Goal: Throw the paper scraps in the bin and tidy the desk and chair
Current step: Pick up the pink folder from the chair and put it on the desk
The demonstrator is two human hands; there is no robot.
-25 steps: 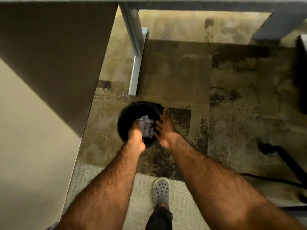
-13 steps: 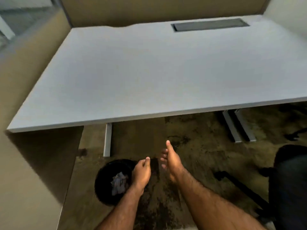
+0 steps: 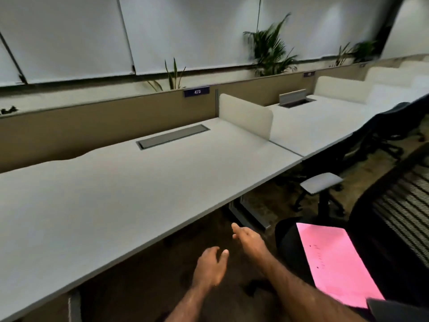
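At 4 o'clock, pink sheet [image 3: 334, 261] on chair [image 3: 394, 228]: to be lifted flat w/ right hand [image 3: 249, 239]; left hand [image 3: 210, 267] also loose, empty.

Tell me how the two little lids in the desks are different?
The near desk's cable lid lies shut and flat, flush with the top; the far desk's cable lid stands flipped up over an open slot. The near one looks dark grey, the far one paler. Both are long, narrow and set near the back of white desks.
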